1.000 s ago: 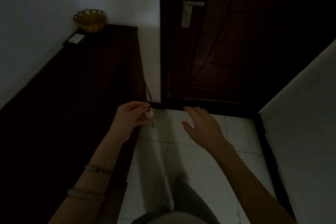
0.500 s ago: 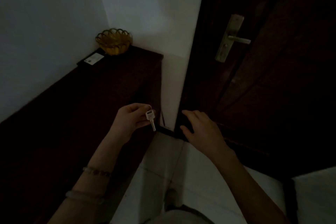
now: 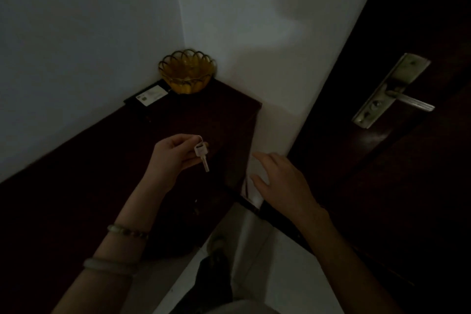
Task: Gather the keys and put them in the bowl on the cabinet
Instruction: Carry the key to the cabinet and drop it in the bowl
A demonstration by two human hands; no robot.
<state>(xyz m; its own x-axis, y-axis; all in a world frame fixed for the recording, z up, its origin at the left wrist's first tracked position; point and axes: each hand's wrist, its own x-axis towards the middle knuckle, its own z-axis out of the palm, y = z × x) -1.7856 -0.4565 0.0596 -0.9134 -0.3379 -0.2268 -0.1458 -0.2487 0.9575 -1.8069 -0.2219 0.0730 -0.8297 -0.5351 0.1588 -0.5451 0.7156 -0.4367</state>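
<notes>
Key [image 3: 201, 152] – one, pinched in left hand [image 3: 171, 158] (right hand [image 3: 283, 181] empty); one bowl [image 3: 187, 74].

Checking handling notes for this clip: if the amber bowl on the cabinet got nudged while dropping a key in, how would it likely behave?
The bowl looks like translucent glass, so probably fragile and fairly heavy. Its base seems narrower than the scalloped rim, so it might tip.

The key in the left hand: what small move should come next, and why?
Probably carry the left hand forward over the cabinet toward the amber bowl in the far corner. The key hangs pinched from its fingers, well short of the bowl. The right hand is open and holds nothing.
</notes>
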